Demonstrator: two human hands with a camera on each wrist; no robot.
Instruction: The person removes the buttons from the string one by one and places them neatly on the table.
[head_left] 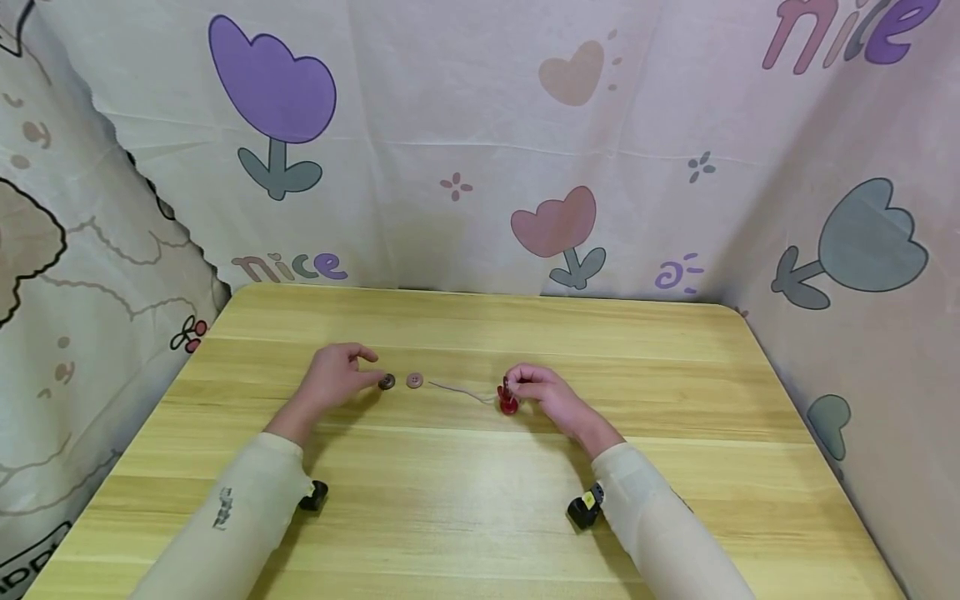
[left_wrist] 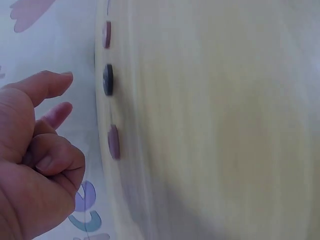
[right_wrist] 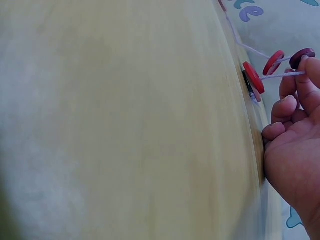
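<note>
Over the surface (head_left: 465, 517), the left grip (head_left: 337, 373), left of centre, is parted and empty; the right grip (head_left: 547, 393), right of centre, pinches a limp-looking string's (head_left: 461, 390) maroon button (right_wrist: 301, 55). Beside the left grip lies a dark button (head_left: 387, 382); both, likely light, hard, slick, suit rim pinching.

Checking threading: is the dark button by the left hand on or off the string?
Off: the dark button lies on the table, with a lighter button between it and the string.

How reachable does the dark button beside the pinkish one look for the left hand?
Probably yes: the left hand is very close to the dark button, appears to hold nothing, and nothing visible blocks the way.
</note>
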